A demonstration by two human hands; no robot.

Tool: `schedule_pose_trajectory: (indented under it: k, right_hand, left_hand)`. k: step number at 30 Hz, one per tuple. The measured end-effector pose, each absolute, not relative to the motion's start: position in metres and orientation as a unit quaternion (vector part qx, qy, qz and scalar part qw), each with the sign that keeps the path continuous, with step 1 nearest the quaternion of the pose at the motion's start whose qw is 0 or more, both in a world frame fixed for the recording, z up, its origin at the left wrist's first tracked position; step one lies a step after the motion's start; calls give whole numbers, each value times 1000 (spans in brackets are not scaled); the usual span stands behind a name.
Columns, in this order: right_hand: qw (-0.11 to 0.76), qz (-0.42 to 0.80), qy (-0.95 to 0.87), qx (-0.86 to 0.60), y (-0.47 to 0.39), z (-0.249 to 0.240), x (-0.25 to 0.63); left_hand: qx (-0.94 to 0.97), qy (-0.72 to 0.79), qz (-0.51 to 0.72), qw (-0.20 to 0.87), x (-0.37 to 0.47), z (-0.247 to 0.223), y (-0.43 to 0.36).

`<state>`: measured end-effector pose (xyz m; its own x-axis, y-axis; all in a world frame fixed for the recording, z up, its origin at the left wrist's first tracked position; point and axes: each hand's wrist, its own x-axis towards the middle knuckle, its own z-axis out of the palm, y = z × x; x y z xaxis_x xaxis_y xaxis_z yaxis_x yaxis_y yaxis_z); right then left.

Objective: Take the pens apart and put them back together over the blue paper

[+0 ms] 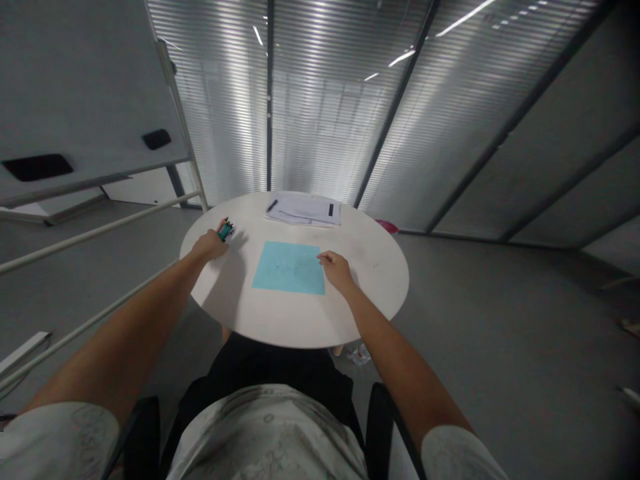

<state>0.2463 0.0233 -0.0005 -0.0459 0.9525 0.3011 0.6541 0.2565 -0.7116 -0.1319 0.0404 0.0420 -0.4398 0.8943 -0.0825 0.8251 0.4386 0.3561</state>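
Note:
My left hand (211, 246) is closed around a small bundle of coloured pens (226, 230), mostly green and dark, with their ends pointing away from me. It is held over the left side of the round white table. A light blue sheet of paper (290, 283) lies flat in the middle, with faint marks on it. At the sheet's right edge is my right hand (336, 268), its fingers curled in and pinched together. Whether something small sits between those fingertips is too unclear to see.
Toward the far edge of the white table (300, 327) lies a stack of white papers (305, 212) with a dark pen (272, 205) on it. A whiteboard on a metal frame (95, 230) stands at the left. A pink object (387, 227) shows beyond the table's right edge.

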Motion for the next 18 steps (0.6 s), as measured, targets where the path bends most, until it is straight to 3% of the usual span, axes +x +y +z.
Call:
schedule_pose_trajectory:
  k: [18]
  right_hand:
    - [273,79,-782,-555,8,1,242]
  left_hand:
    - [495,855,148,43,-122,34,16]
